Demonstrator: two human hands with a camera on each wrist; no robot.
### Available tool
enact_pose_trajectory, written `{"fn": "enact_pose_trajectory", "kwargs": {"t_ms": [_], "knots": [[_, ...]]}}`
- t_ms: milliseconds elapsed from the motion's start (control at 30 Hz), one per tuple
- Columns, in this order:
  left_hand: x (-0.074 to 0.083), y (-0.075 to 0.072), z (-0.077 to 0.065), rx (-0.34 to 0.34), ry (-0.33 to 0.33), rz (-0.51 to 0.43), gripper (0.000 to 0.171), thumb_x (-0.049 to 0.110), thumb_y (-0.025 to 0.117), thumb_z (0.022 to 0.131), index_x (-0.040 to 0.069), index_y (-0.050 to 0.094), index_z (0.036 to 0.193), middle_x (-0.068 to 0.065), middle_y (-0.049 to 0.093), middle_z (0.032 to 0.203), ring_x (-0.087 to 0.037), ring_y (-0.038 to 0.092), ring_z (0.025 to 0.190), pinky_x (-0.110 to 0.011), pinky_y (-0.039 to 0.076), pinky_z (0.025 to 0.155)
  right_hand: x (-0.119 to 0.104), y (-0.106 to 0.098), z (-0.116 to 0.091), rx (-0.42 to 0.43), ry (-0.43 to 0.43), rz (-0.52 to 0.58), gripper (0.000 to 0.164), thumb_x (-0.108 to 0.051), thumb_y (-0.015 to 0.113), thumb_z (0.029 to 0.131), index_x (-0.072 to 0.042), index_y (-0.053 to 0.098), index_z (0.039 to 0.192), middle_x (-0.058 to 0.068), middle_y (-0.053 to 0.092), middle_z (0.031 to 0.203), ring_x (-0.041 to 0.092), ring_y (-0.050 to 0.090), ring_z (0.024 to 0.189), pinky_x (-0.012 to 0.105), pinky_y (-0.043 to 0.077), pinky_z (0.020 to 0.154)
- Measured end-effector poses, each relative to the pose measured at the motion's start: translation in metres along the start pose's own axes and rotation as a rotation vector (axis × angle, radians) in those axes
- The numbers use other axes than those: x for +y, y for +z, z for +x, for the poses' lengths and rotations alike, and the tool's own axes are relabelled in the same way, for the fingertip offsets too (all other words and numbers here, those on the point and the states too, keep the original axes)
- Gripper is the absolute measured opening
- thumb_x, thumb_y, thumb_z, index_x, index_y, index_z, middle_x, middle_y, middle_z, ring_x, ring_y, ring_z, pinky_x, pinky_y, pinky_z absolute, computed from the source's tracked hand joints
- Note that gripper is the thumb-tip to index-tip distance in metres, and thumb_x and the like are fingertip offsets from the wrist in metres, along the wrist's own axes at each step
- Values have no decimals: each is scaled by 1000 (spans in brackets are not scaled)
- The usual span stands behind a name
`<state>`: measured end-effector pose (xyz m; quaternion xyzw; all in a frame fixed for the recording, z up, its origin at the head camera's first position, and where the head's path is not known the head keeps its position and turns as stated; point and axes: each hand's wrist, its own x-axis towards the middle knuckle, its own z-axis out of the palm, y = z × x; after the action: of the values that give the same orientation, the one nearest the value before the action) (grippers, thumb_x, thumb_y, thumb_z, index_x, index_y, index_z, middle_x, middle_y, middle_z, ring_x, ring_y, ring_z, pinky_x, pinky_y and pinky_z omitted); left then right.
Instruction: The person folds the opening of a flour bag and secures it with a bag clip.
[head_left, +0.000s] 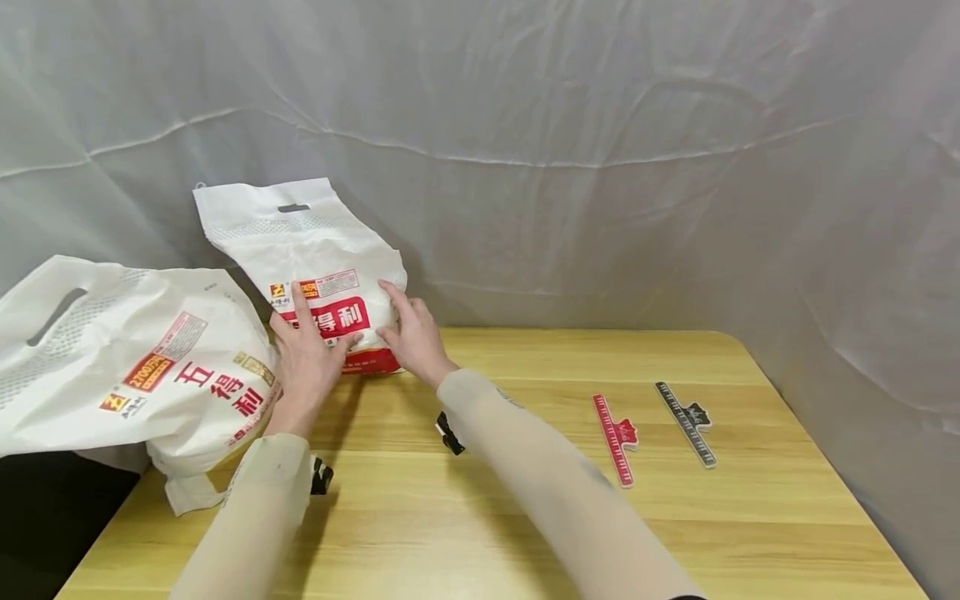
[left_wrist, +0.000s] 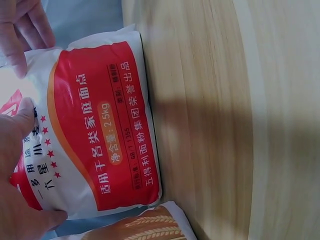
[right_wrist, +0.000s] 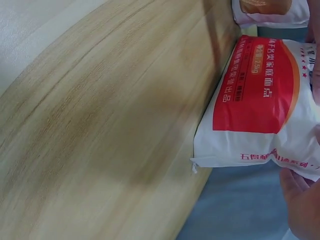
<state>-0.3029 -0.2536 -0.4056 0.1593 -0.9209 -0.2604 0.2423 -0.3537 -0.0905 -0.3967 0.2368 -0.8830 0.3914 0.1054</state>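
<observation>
A white flour bag point(head_left: 330, 250) with a red label stands on the table against the grey cloth, its top leaning left. My left hand point(head_left: 309, 367) lies spread on its front and left side, one finger stretched up across the label. From the other side my right hand point(head_left: 416, 337) holds the bag's right edge, thumb toward the front and fingers bent round the side. The bag's red lower panel point(left_wrist: 105, 120) faces me in the left wrist view, its base along the tabletop. Close by my left hand, a second flour bag point(head_left: 187, 333) slumps to the left.
A red clip point(head_left: 617, 442) and a black clip point(head_left: 686, 425) lie on the right half of the wooden table point(head_left: 540, 533). Grey cloth point(head_left: 525, 208) hangs behind the table. The second bag reaches past the table's left edge.
</observation>
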Motion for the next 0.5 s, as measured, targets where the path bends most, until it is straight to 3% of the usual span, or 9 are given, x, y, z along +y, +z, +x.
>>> {"fn": "enact_pose_trajectory", "kwargs": {"t_ms": [367, 500], "knots": [[3, 13, -3, 58, 55, -34, 121, 41, 80, 72, 31, -12, 150, -29, 13, 142, -47, 33, 119, -60, 39, 95, 6, -4, -4, 26, 27, 11, 76, -20, 70, 86, -39, 28, 146, 6, 52, 112, 14, 51, 86, 26, 47, 75], [7, 15, -4, 51, 45, -47, 120, 43, 80, 72, 33, -11, 150, -27, 13, 143, -46, 32, 120, -61, 41, 92, 10, -7, -6, 34, 29, 9, 76, -20, 70, 86, -39, 28, 146, 5, 52, 112, 14, 52, 86, 27, 47, 75]]}}
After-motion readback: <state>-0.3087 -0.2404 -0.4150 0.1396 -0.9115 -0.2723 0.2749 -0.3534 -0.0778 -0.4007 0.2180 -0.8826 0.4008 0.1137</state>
